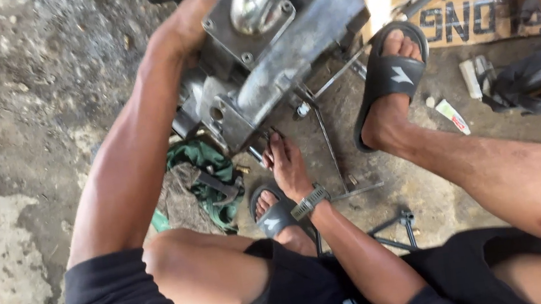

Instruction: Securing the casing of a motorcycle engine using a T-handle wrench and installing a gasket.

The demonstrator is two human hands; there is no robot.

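Tilted grey metal engine block [279, 54]

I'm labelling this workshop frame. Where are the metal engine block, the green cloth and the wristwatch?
Metal engine block [286, 54]: head view, on its flat grey side.
Green cloth [199, 161]: head view, on its upper fold.
Wristwatch [309, 202]: head view, on the band.

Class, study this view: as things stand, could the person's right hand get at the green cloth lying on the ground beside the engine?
Probably yes. The right hand works at the underside of the metal engine, and the green cloth lies close beside it on the ground, with only open ground between. The left hand grips the engine's top.
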